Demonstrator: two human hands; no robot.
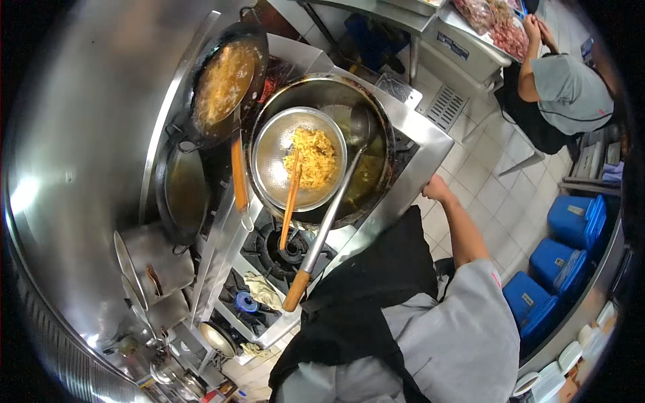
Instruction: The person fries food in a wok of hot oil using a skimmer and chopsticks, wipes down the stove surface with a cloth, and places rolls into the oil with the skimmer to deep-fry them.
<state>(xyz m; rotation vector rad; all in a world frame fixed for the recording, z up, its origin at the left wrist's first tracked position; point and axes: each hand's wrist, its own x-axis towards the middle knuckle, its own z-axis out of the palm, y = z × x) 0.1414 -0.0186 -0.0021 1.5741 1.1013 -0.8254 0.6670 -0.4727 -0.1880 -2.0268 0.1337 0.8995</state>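
My right hand (438, 189) is beside the front edge of the steel stove (430, 142), fingers curled; whatever they may hold is hidden. My left hand is out of view. On the stove, a large dark pot (384, 127) contains oily liquid. A perforated metal strainer bowl (270, 151) sits over it, with golden fried food (312, 159) inside and wooden chopsticks (291, 201) leaning on its rim. A long ladle (329, 218) with a wooden handle rests across the pot's edge.
At upper left, a black wok (252, 40) holds food in bubbling oil, a wooden-handled tool (238, 174) beside it. Another dark pan (185, 191) stands below. A burner (289, 243) is near the ladle. A co-worker (571, 91) handles raw meat (508, 39). Blue lidded bins (531, 302) stand right.
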